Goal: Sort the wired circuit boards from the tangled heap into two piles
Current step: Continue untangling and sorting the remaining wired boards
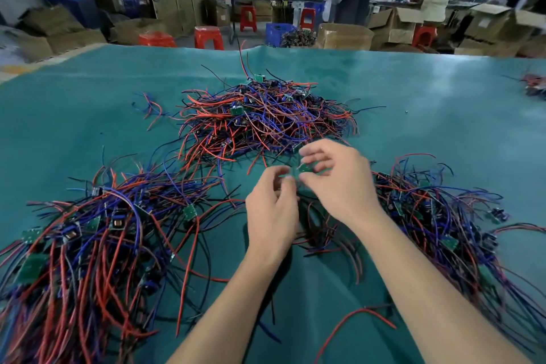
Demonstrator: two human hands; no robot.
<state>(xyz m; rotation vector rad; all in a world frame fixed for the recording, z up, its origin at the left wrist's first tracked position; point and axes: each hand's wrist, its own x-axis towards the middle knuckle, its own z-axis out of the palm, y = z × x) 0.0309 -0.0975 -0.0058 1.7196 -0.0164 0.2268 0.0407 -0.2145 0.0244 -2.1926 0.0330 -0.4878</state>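
A green table [413, 103] fills most of the view. Behind it a workshop is seen, with cardboard boxes [393, 23], red stools [208, 37] and several people at far benches.

On the table three masses of red, blue and black wire with small green boards are laid. The left pile [82, 239] is the widest and spreads to the near left edge. The right pile [437, 216] runs from beside the right forearm towards the near right. The heap [263, 118] is set farther back at the centre, apart from both piles, with loose wires straggling from it.

Just in front of the heap, between the two piles, both hands are raised together. A small green board [305, 169] is pinched between the curled fingers and thumb of the right hand [336, 177]. The left hand [271, 210] is curled too, its fingertips meeting the same board from the left; motion blur softens the detail there. Dark wires hang below the hands onto the table.

A single red wire [354, 325] lies near the front edge.
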